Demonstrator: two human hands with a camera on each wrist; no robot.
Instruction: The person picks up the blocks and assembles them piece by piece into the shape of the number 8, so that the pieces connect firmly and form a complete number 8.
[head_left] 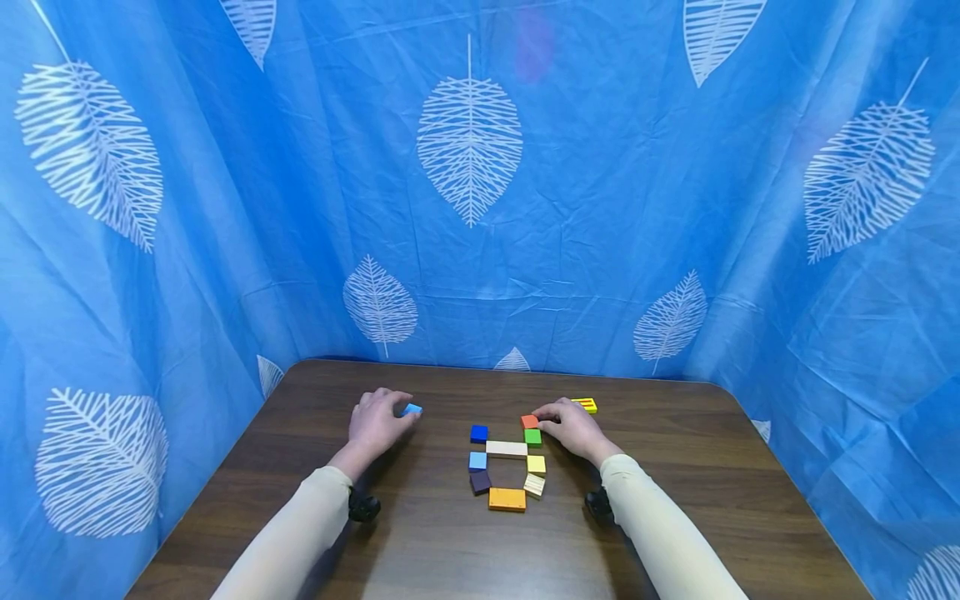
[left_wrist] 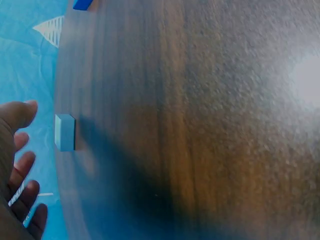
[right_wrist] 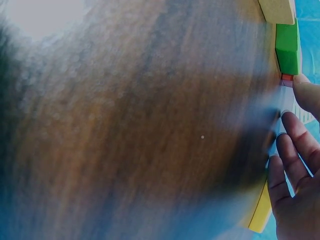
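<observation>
My left hand is beside a light blue block, its fingers loosely bent. In the left wrist view the fingers and thumb stand apart, with a gap between them and that block. At the upper end of the block arrangement, my right hand has its thumb at an orange-red block; whether it touches is hard to tell. Its other fingers are extended and spread from the thumb in the right wrist view. The green block adjoins the orange-red one, which is mostly hidden in that view.
A yellow block with red marks lies behind my right hand. Between the hands, a long cream block, a dark blue block, an orange block and several others form an outline on the wooden table. A blue curtain hangs behind.
</observation>
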